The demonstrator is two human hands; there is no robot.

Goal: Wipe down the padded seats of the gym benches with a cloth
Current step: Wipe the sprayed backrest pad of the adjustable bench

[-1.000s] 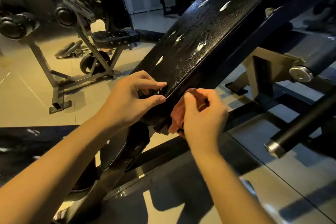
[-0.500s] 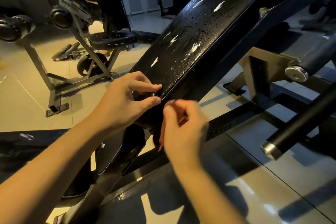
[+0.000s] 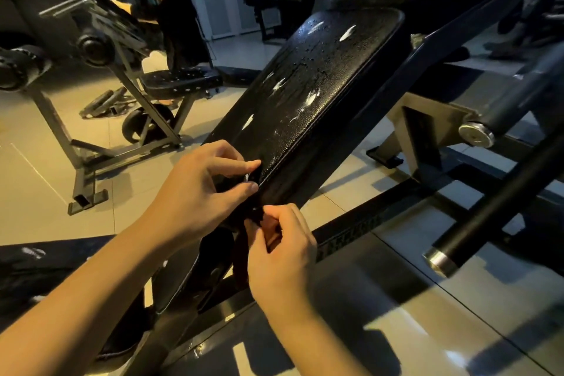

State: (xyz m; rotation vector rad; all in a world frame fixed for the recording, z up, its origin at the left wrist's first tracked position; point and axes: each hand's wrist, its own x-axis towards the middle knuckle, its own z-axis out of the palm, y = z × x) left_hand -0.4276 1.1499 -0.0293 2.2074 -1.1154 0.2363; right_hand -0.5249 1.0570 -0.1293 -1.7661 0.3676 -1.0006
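The tiled floor [image 3: 396, 330] spreads pale and glossy beneath the padded seat [image 3: 320, 85]. The seat is a long black cushion tilted steeply, its high end away from the person and its low end at the hands. Its top face is beaded with drops and dotted with white streaks of foam. The dark bench frame [image 3: 457, 49] carries the seat from below and runs out to the seat's right. A black roller bar [image 3: 494, 201] with a bare metal end cap slants down the floor well to the right of the seat.

Left of the seat and farther off stands a second bench [image 3: 180, 82], its own small black pad also spotted white. A person in dark clothes [image 3: 177, 24] is bent over it.

The left hand [image 3: 201, 189] is at the seat's low corner. Its forefinger lies on top and its thumb under the edge seam, pinching that corner, and the other fingers are curled behind.

The right hand [image 3: 280, 250] is just below the same corner, fingers bent inward and bunched. It grips the cloth [image 3: 242, 256], a dark reddish strip that hangs from the fist, just beneath the seat's low end and beside its underside.

Raised lettering [image 3: 351, 232] runs along the floor rail below and right of the seat, too dim to read.
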